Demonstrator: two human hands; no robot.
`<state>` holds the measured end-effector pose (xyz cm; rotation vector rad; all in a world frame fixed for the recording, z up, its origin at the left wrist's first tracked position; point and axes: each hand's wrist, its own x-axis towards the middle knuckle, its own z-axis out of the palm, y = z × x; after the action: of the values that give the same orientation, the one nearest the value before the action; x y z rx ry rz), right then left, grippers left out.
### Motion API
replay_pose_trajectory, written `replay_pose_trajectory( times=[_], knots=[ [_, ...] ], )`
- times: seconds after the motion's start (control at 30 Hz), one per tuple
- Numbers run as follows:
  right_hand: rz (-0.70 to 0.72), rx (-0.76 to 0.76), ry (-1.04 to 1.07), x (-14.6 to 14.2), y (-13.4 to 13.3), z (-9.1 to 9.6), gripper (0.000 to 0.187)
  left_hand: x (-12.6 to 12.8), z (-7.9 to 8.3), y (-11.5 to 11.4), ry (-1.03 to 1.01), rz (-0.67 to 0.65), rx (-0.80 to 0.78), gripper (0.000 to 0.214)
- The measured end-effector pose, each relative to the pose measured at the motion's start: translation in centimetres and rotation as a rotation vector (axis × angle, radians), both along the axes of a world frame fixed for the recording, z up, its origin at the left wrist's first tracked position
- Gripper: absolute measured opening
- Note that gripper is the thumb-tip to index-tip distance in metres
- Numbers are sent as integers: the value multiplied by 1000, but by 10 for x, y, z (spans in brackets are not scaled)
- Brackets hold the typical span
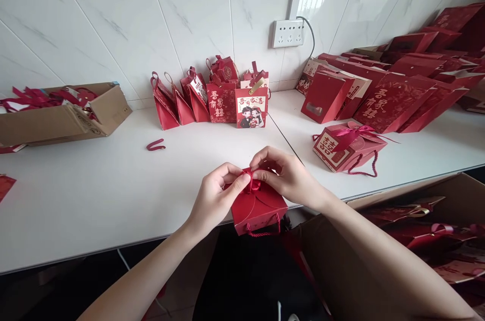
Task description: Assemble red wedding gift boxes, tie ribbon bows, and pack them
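A small red gift box [257, 210] with a rope handle rests on the front edge of the white table [94, 195]. On its top sits a red ribbon [251, 183]. My left hand [215, 195] pinches the ribbon from the left with thumb and forefinger. My right hand [284, 172] pinches it from the right, fingers curled over the box top. Both hands are closed on the ribbon.
A finished red box with a bow [346, 147] lies to the right. Several red gift bags [223, 96] stand by the tiled wall. A cardboard box of ribbons [64, 114] sits at left, a loose ribbon piece [155, 145] nearby, flat red bags [397, 89] piled right, and an open carton [417, 230] below.
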<state>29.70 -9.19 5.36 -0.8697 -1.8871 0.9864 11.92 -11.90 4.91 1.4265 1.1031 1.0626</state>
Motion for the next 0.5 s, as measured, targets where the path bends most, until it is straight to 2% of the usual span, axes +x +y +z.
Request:
replay_pose_trajectory(
  times=[0.13, 0.23, 0.33, 0.5],
  knots=[
    [-90, 315, -87, 5, -9, 2, 12, -1, 0, 1, -3, 24, -8, 24],
    [-71, 532, -182, 10, -21, 5, 6, 0, 0, 1, 25, 36, -12, 25],
    [-116, 675, -327, 10, -30, 5, 16, 0, 0, 1, 23, 34, -21, 25],
    [-193, 849, -367, 2, -29, 0, 7, -1, -1, 3, 6, 50, 16, 26]
  ],
)
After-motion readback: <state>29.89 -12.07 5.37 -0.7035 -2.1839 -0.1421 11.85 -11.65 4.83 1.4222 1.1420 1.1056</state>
